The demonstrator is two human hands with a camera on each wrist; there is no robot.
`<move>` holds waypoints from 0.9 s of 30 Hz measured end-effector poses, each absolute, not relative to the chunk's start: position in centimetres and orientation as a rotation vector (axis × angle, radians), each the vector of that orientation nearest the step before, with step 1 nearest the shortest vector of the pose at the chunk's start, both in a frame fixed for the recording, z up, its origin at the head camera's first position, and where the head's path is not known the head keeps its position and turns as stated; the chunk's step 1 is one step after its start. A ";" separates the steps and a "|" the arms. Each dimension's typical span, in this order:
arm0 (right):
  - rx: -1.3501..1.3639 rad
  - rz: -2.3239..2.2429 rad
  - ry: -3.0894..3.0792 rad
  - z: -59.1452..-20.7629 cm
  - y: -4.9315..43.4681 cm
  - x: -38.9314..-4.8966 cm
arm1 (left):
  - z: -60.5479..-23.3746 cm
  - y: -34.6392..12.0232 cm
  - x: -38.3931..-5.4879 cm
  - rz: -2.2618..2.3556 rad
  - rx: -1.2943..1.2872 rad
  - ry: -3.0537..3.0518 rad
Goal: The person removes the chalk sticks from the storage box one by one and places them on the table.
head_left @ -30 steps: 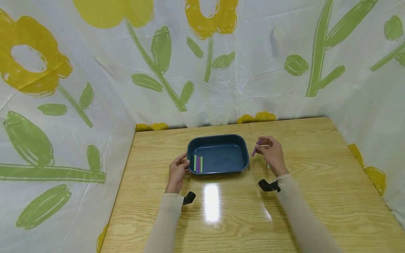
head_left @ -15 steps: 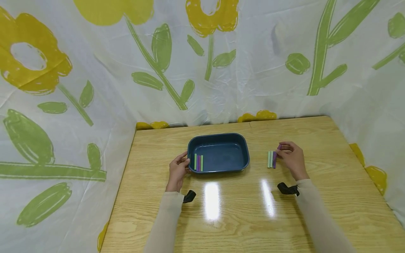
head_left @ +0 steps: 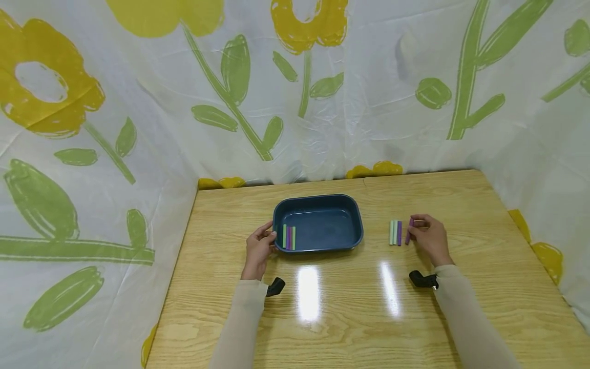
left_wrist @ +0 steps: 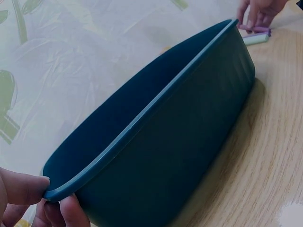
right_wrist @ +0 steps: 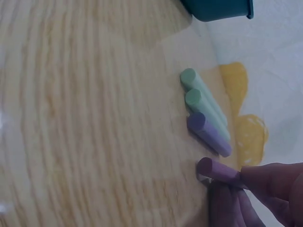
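Observation:
My left hand grips the left end of a dark blue-green tray; in the left wrist view, thumb and fingers pinch its rim. Inside the tray, a purple chalk stick lies between two green chalk sticks. My right hand pinches a pinkish-purple piece of chalk by its far end, low over the table. Just left of it, two pale green chalk sticks and a violet one lie side by side. The held piece stands slightly apart from them.
A light wood table carries everything, with bright glare patches in front. A white sheet printed with yellow flowers hangs along the back and sides. Black camera mounts sit at both wrists.
My right hand has carried the pinkish-purple chalk rightward from near the tray, past the row of chalk, and lowered it beside the violet stick. The left hand keeps its place on the tray.

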State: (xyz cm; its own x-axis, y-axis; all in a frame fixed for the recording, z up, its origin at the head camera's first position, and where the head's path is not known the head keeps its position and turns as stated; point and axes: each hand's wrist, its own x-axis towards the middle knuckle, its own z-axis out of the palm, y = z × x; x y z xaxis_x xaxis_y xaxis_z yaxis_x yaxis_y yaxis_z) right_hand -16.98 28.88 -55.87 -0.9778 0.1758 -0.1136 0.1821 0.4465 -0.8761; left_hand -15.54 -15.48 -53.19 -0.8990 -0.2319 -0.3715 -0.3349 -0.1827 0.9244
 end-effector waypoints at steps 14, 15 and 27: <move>0.261 -1.541 2.873 -54.9 26.9 -16.9 | -53.4 -15.6 -15.6 2.266 -0.676 1.955; 0.245 -1.555 2.873 -54.6 26.5 -16.9 | -53.3 -15.6 -15.6 2.267 -0.675 1.953; 0.072 -1.811 2.804 -53.0 21.9 -17.6 | -53.5 -15.6 -15.6 2.270 -0.682 1.943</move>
State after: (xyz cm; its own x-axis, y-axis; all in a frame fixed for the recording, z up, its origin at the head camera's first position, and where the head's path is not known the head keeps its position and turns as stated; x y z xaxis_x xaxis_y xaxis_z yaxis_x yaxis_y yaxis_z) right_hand -17.65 21.87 -53.00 -0.9798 0.1419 0.1411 -0.0703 0.4164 -0.9065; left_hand -15.64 -15.57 -53.50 -0.8981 -0.2249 -0.3779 -0.3387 -0.1944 0.9206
